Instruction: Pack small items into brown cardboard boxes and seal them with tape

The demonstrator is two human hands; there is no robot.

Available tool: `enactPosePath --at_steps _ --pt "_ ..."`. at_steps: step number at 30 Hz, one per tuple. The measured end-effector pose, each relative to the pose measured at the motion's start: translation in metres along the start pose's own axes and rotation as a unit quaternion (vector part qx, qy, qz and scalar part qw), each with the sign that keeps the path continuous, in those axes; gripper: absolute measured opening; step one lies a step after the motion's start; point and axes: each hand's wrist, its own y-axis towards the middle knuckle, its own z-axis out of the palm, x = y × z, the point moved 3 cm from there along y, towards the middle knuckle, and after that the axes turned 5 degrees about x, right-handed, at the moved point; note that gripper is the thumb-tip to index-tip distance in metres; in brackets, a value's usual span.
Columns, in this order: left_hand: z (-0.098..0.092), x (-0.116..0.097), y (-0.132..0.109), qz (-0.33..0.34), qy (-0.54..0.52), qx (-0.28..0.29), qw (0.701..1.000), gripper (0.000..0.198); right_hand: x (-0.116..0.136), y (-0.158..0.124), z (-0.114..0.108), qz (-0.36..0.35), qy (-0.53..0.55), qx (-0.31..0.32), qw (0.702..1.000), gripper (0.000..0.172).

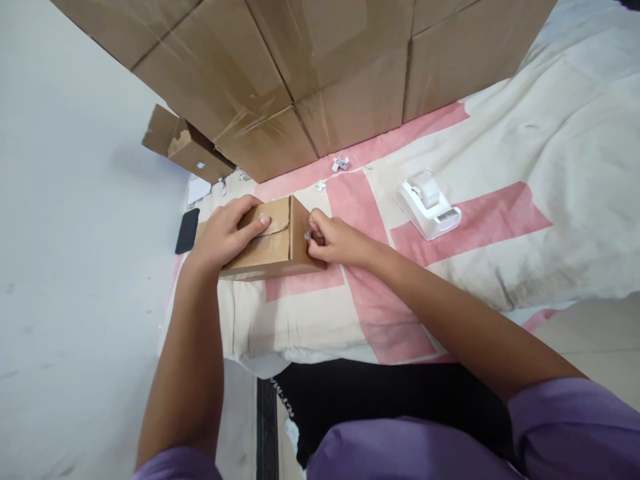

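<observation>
A closed brown cardboard box (270, 248) lies on the pink and cream cloth, its top flap edge torn. My left hand (231, 232) grips it from the left, thumb flat on the top and fingers over the far side. At the box's right end, my right hand (327, 239) is closed, with fingertips pinched against that face. Something small and shiny shows between those fingertips, too small to make out.
Stacked taped cartons (350, 80) line the back. An open small box (193, 150) and a black phone (187, 231) are at the left by the wall. A white tape dispenser (429, 205) stands right. Crumpled scraps (341, 163) lie behind the box.
</observation>
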Motion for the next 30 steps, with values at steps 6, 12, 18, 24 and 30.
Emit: enactPosePath --at_steps 6,12,18,24,30 --pt "0.001 -0.002 0.001 0.013 -0.015 -0.002 1.0 0.039 -0.006 -0.004 -0.024 0.042 -0.037 -0.094 0.994 0.016" --pt "0.0 -0.004 0.002 0.018 -0.009 -0.001 1.0 0.044 0.006 -0.012 -0.025 0.026 -0.058 0.011 0.998 0.023" --pt "-0.001 -0.003 0.001 0.002 0.001 0.001 1.0 0.042 0.007 -0.007 -0.015 0.023 0.005 0.08 0.997 0.025" --pt "-0.001 -0.005 0.0 0.004 0.009 -0.001 1.0 0.04 0.015 -0.008 -0.014 0.045 -0.031 0.069 0.996 0.02" --pt "-0.001 -0.007 0.001 0.017 -0.001 0.001 1.0 0.04 0.03 -0.012 -0.007 0.105 -0.038 -0.028 0.993 0.025"
